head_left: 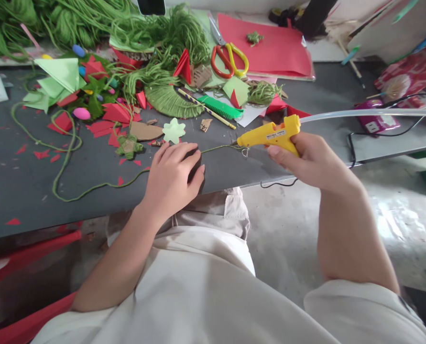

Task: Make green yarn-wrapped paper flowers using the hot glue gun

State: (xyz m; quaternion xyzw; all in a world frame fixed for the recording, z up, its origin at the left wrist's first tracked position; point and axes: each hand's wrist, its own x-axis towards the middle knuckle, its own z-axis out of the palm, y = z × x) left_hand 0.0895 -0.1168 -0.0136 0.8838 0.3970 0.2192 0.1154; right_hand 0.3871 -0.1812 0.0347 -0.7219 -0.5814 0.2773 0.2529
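Note:
My right hand (316,160) is wrapped round the handle of a yellow hot glue gun (270,136). A clear glue stick (370,113) sticks far out of its back end, and a wire stand hangs under its front. The nozzle meets a strand of green yarn (216,149) just above the dark table. My left hand (175,174) bears down on this yarn at the table's front edge, fingers together and curved, thumb apart. Whatever else lies beneath the palm is hidden. Close to its fingertips are a pale green paper flower (174,130) and a yarn-wrapped star (129,146).
Scissors (230,59) lie by red paper (266,45) at the back. A green comb-like strip (220,106), a pencil (207,109), paper scraps and a yarn heap (162,33) crowd the table (101,210). A purple power socket (377,119) and black cord are at right; a red chair (29,253) stands lower left.

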